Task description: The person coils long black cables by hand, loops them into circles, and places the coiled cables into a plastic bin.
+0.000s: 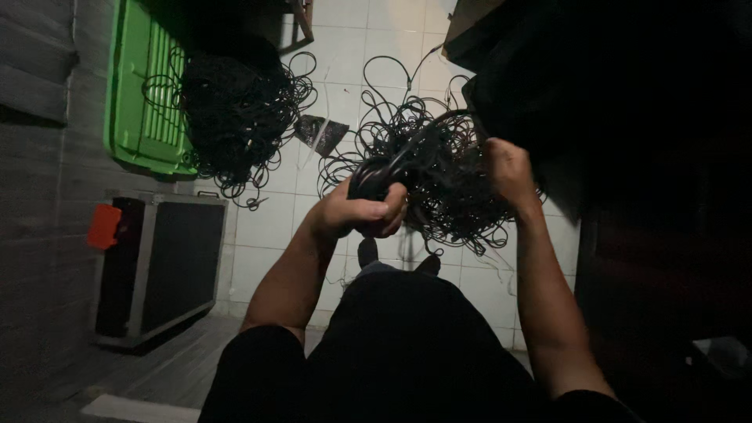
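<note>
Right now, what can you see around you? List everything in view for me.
tangle of cable: one, black, held up in front over the tiled floor, gripped by both hands
second cable pile: one, black, on the floor at upper left, partly over the green crate
crate: one, green, slatted, at upper left against the wall
equipment case: one, black with metal edges and an orange tag, at left on the floor
small dark scrap: one, on the tiles between the two cable heaps; kind unclear
tiled floor: white, in the middle
dark mass: black, at upper right; too dim to identify
left hand: closed round a bundled part of the tangle
right hand: gripping the tangle's right side
</note>
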